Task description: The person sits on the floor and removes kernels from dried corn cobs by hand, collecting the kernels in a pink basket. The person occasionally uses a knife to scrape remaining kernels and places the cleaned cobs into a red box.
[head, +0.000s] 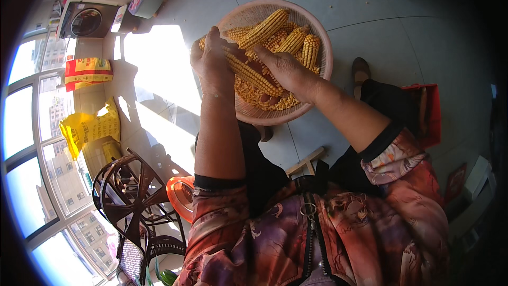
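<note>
My left hand (214,61) grips one end of a dried yellow corn cob (250,73), held slantwise over a round pink plastic basket (326,47). My right hand (287,69) is closed around the lower part of the same cob, its fingertips showing beneath it. Several more dried corn cobs (264,28) lie in the far half of the basket. Loose corn kernels (254,97) cover the basket's near side. Part of the held cob is hidden behind my left fingers.
A wooden stool or frame (307,161) stands between my legs. Left are a dark rattan chair (139,202), an orange basket (180,196), yellow sacks (95,125) and a front-loading washing machine (85,22). A red box (434,115) is at the right. A few kernels dot the tiled floor (369,31).
</note>
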Action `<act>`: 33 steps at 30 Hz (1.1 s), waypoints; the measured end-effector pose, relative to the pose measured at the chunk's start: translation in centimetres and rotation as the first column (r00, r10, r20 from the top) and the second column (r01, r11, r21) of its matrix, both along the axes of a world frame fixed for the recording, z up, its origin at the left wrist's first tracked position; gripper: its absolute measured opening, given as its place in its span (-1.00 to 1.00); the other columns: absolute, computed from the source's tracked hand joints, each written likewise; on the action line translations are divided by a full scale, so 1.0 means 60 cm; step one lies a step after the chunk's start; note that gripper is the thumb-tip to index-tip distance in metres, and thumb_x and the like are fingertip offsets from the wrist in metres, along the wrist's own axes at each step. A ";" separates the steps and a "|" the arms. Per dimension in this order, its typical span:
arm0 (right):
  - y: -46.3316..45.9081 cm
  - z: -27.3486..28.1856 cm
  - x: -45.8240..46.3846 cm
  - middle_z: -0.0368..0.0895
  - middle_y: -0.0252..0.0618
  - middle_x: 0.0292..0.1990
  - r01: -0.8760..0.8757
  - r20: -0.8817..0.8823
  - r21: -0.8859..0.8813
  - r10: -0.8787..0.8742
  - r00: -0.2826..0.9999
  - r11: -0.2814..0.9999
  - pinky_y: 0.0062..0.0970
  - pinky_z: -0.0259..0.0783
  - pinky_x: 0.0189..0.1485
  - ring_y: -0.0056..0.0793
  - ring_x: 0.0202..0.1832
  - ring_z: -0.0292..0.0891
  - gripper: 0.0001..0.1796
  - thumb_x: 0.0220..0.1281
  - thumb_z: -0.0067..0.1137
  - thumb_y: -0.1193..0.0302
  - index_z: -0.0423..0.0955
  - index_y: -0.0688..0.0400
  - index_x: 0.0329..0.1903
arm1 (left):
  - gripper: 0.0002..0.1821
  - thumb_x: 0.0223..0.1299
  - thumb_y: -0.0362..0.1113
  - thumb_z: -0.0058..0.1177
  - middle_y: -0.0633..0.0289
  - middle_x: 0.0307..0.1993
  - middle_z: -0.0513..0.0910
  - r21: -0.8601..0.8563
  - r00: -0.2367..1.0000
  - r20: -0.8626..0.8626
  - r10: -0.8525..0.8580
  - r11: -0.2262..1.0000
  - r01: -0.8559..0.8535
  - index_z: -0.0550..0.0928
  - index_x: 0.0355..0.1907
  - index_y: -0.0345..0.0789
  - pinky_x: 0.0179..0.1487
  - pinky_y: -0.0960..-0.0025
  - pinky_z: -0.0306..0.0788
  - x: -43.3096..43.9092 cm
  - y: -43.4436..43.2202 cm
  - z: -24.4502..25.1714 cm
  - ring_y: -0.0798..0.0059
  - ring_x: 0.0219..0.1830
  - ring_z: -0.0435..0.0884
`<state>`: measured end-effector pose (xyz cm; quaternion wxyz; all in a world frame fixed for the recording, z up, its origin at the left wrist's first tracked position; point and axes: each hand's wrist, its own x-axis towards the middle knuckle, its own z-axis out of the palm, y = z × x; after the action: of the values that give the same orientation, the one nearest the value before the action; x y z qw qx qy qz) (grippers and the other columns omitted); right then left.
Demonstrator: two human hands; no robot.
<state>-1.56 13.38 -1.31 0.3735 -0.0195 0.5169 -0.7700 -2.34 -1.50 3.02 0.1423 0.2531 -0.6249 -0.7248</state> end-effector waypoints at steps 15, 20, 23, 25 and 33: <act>0.009 0.017 0.013 0.62 -0.23 -0.46 0.008 -0.624 0.315 0.201 0.755 0.949 -0.45 0.48 -0.35 -0.48 -0.47 0.55 -0.43 0.50 0.02 -0.03 0.52 0.31 0.03 | -0.70 0.37 -0.24 0.09 0.02 -0.46 0.53 0.053 0.984 -0.053 0.172 0.984 -0.170 0.41 -0.22 -0.47 -0.47 0.21 0.59 -0.012 -0.054 0.000 0.22 -0.56 0.60; 0.004 0.013 0.018 0.57 -0.20 -0.55 0.096 -0.698 0.276 0.131 0.704 0.956 -0.39 0.42 -0.37 -0.46 -0.48 0.54 -0.55 0.58 -0.05 0.12 0.54 0.32 -0.09 | -0.70 0.38 -0.23 0.10 0.05 -0.49 0.50 0.113 0.983 -0.064 0.174 0.980 -0.166 0.41 -0.26 -0.45 -0.47 0.19 0.59 -0.013 -0.055 -0.004 0.24 -0.57 0.57; 0.001 -0.011 0.017 0.55 -0.24 -0.57 0.191 -0.656 0.192 -0.019 0.755 0.963 -0.41 0.45 -0.41 -0.47 -0.53 0.53 -0.51 0.59 -0.09 0.10 0.54 0.32 -0.19 | -0.71 0.38 -0.24 0.10 0.06 -0.50 0.48 0.123 0.981 0.034 0.190 0.973 -0.193 0.41 -0.27 -0.44 -0.46 0.20 0.59 -0.014 -0.020 0.012 0.25 -0.57 0.56; 0.002 0.008 0.012 0.53 -0.28 -0.59 0.122 -0.459 0.192 -0.021 0.888 0.974 -0.45 0.49 -0.46 -0.50 -0.58 0.51 -0.46 0.58 -0.10 0.04 0.54 0.30 -0.25 | -0.71 0.39 -0.23 0.09 0.07 -0.50 0.47 0.146 0.980 0.014 0.201 0.969 -0.201 0.41 -0.26 -0.43 -0.46 0.20 0.58 -0.018 -0.029 0.003 0.26 -0.57 0.54; 0.024 0.016 -0.007 0.58 -0.29 -0.43 -0.086 -0.149 0.179 0.113 0.982 0.980 -0.58 0.64 -0.50 -0.60 -0.54 0.60 -0.33 0.51 -0.11 -0.13 0.53 0.33 -0.08 | -0.74 0.40 -0.25 0.09 0.11 -0.48 0.45 0.162 0.979 0.018 0.205 0.965 -0.205 0.41 -0.27 -0.42 -0.44 0.20 0.59 -0.016 -0.033 0.005 0.29 -0.54 0.54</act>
<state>-1.96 14.81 -0.32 0.3696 -0.0744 0.6079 -0.6987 -3.30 -3.45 3.32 0.1950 0.3274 -0.5341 -0.7547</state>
